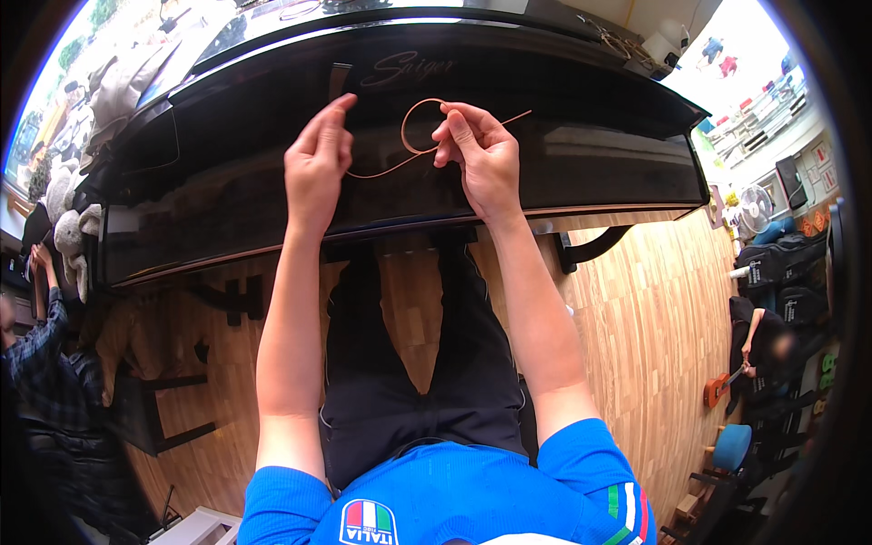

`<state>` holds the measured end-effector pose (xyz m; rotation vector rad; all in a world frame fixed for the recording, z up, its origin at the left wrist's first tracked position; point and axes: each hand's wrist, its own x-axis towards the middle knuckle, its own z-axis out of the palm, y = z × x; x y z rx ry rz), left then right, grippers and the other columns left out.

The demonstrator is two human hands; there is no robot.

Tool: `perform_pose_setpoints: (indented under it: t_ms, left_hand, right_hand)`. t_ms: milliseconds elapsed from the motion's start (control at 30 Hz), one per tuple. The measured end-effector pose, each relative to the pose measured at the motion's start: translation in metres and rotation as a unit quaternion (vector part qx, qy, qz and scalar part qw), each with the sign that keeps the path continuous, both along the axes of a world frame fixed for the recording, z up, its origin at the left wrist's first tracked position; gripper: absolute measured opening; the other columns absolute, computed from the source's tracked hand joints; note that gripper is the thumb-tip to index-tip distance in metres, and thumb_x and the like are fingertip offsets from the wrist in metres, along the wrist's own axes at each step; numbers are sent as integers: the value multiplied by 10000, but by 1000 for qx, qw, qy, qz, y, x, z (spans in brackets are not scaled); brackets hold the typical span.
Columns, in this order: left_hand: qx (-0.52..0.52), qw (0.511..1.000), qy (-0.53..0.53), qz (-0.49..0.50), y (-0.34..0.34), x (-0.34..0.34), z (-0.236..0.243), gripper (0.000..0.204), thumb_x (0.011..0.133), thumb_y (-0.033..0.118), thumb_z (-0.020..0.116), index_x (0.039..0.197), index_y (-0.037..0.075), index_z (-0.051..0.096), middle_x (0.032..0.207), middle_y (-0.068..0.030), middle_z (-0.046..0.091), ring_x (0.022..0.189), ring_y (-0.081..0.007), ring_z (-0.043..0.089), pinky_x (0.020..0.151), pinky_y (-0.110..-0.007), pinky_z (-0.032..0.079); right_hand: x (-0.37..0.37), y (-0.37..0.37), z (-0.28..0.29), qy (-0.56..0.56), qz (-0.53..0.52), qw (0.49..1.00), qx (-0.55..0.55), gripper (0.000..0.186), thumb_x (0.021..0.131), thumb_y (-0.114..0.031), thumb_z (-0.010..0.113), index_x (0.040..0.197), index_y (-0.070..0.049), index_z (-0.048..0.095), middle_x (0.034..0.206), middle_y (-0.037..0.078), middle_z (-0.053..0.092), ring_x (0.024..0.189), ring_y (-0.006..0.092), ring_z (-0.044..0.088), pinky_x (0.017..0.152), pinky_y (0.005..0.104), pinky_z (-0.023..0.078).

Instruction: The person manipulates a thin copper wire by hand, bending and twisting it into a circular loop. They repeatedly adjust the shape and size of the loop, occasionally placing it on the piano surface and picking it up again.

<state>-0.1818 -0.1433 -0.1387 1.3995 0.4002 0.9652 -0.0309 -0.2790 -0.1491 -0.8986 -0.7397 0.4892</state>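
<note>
A thin copper-coloured cord (386,172) stretches between my two hands, in front of the glossy black panel of a piano (245,195). My left hand (318,163) is closed with its index finger extended forward, and the cord runs into it at the palm side. With thumb and fingers, my right hand (486,163) pinches the top of a round loop in the cord. The loop crosses itself below those fingertips. One free end of the cord sticks out to the right, past the right knuckles. Both hands are raised above my lap.
A grey plush toy (68,218) and cloth lie at the piano's left end. Someone in a checked shirt (41,336) is at far left. At right, another person holds a small orange-brown guitar (716,391) near a blue stool (732,447). A white fan (756,209) stands behind.
</note>
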Motion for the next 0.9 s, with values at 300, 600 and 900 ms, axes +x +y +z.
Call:
perform_pose_setpoints:
  t_ms: [300,600,900]
  left_hand:
    - [231,961,132,-72,-13,6,-3,266,1024,82,568,1252,90,706,783,28,568,732,-68,506,672,-226,443]
    - [48,978,66,-192,-2,-4,1,426,957,87,646,1380,52,607,874,19,614,756,-59,537,709,-198,450]
    - [194,976,83,-59,-6,4,-5,154,891,120,765,1022,39,775,943,-27,724,876,-104,673,785,-218,520]
  right_hand:
    - [0,-3,2,-16,-27,998,-49,186,985,-179,675,1042,-7,716,755,12,655,611,38,563,539,186,432]
    - [-6,-2,1,-127,-52,980,-143,161,955,-157,706,1006,-11,751,758,-11,679,685,43,594,617,198,465]
    - [-7,-3,-1,-176,5,973,-150,156,933,-125,721,1025,-5,758,856,39,740,763,64,649,685,204,513]
